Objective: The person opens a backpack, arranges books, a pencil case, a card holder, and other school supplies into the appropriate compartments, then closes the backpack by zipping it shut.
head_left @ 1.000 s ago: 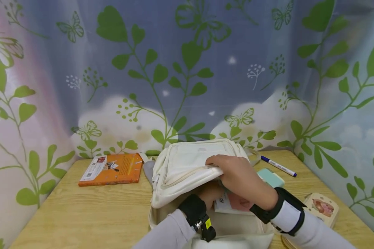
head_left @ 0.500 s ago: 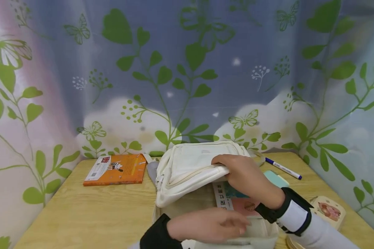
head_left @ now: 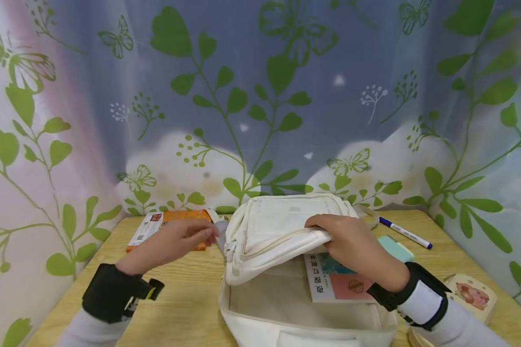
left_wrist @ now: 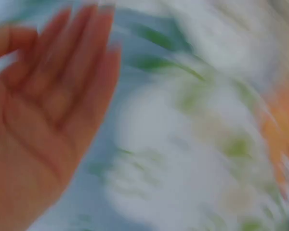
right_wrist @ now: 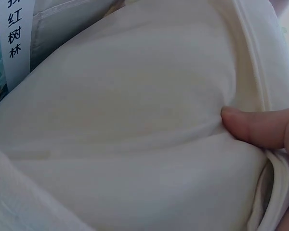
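A white backpack [head_left: 253,311] lies unzipped on the table, its front panel [head_left: 286,226] lifted. My right hand [head_left: 356,246] grips the panel's edge; in the right wrist view the thumb [right_wrist: 255,127] presses into the cream lining [right_wrist: 130,96]. Inside the bag, toward the right, lies a book [head_left: 321,284] with a white, teal and pink cover, partly behind my right hand. Left of the bag, my left hand [head_left: 173,241] is held with fingers extended and nothing in it. It overlaps an orange book [head_left: 188,215] at the back left. The left wrist view is blurred, showing the open palm [left_wrist: 48,120].
To the right of the bag are a mint-green case [head_left: 395,248], a blue-capped marker [head_left: 405,233] and a cream case with a pink picture [head_left: 473,296]. A grey strap piece [head_left: 221,231] sticks out at the bag's left. A leaf-print curtain [head_left: 260,120] hangs behind the wooden table [head_left: 178,303].
My left hand has come out of the bag without anything in it and moved left toward the orange book. My right hand keeps holding the panel up.
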`<state>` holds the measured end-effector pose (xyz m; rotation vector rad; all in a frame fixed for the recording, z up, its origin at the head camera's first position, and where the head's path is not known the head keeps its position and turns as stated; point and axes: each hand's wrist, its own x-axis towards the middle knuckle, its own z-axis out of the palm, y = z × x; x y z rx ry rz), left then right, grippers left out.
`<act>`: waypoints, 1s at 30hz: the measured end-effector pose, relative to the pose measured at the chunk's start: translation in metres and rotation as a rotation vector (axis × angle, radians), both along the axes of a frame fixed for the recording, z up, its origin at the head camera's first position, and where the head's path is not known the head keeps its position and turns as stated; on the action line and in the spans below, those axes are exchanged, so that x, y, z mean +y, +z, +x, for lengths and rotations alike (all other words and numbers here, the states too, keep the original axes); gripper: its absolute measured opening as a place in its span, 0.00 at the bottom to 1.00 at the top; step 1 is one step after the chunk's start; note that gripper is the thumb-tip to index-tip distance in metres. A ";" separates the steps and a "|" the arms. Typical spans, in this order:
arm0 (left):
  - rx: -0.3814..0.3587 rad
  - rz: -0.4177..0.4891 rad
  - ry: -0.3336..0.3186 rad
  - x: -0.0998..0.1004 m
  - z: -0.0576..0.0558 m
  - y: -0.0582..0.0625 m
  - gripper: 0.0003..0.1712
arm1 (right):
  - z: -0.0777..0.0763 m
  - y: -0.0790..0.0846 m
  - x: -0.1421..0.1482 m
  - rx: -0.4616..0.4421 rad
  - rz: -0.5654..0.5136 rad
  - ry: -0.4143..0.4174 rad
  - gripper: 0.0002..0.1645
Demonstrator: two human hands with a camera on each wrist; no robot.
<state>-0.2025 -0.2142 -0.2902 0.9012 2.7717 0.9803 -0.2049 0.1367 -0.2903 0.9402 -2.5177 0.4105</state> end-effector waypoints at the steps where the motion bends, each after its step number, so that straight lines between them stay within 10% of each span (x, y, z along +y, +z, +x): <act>1: 0.046 -0.059 0.091 -0.006 -0.012 -0.010 0.13 | -0.001 0.001 0.002 0.004 0.001 0.002 0.23; 6: 0.235 -0.376 0.379 -0.025 -0.063 -0.071 0.11 | -0.004 0.004 0.007 0.019 0.010 0.007 0.24; 10: 0.216 -0.597 0.484 -0.028 -0.082 -0.103 0.21 | -0.003 0.000 0.008 0.013 0.025 0.004 0.24; 15: 0.163 -0.693 0.431 -0.030 -0.096 -0.117 0.38 | 0.001 -0.005 0.007 0.014 0.040 0.007 0.24; 25: 0.146 -0.636 0.444 -0.049 -0.115 -0.143 0.51 | 0.005 -0.004 0.008 -0.004 0.091 0.016 0.27; 30: 0.195 -0.692 0.352 -0.055 -0.121 -0.143 0.48 | 0.005 -0.005 0.010 0.013 0.104 0.008 0.26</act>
